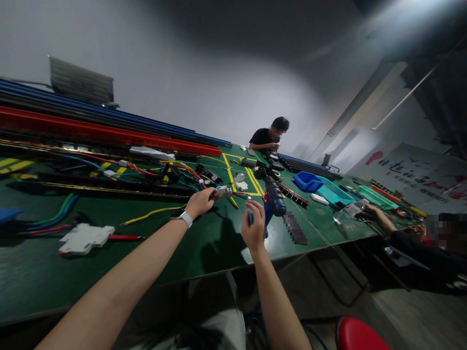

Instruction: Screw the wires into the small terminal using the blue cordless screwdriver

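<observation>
My left hand [201, 202], with a pale band at the wrist, is closed on a small light-grey circuit breaker [223, 192] above the green table. A short red wire [241, 194] reaches from the breaker's right side. To the right, my right hand [254, 227] has its fingers curled round something with a small blue part [251, 218] showing; its kind is hidden. Just beyond that hand stands a dark-blue power tool [275, 197], its lower part partly covered by the hand. White breakers [241, 182] lie behind, and another white breaker block [86, 238] with a red wire sits at left.
Coloured wires [153, 213] and black rails [109, 188] spread over the left of the green table [175, 272]. Blue [308, 181] and turquoise bins [333, 190] stand at right. One co-worker [268, 136] sits opposite; another's hand [379, 216] reaches in at right. A red stool [361, 335] stands below.
</observation>
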`<state>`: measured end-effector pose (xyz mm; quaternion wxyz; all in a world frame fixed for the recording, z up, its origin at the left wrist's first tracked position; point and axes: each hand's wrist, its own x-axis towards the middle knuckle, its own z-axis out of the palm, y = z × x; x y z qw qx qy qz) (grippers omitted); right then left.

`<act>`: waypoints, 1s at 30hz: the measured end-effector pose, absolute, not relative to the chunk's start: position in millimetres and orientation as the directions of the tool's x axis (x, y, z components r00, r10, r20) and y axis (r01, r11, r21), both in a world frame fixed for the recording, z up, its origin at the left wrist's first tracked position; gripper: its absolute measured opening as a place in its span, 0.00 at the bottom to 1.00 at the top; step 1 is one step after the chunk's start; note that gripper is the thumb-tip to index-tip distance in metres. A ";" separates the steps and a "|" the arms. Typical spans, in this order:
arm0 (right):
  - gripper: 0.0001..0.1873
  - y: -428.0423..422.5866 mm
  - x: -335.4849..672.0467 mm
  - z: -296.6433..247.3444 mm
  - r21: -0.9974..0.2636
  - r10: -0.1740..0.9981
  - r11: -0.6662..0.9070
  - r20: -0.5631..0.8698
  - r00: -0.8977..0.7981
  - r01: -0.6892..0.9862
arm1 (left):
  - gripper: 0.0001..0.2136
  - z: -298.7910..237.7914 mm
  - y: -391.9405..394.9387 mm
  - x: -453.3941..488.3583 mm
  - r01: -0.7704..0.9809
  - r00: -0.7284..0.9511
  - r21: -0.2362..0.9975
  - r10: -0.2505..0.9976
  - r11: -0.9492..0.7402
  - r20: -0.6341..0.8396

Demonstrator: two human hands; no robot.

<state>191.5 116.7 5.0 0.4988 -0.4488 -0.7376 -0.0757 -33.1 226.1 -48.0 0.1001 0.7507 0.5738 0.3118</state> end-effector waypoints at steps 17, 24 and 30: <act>0.34 134.5 279.4 -13.3 -0.898 0.874 0.283 0.387 0.295 0.338 | 0.16 -50.6 225.7 -27.1 0.838 0.258 0.371 0.889 -0.401 0.378; 0.28 164.0 265.7 13.1 -0.957 0.949 0.257 0.276 0.153 0.132 | 0.15 -50.0 230.0 -26.7 0.846 0.262 0.354 0.889 -0.398 0.374; 0.21 166.0 255.7 15.9 -0.968 0.943 0.198 0.230 0.239 0.152 | 0.15 -47.7 232.8 -26.6 0.851 0.263 0.357 0.901 -0.385 0.344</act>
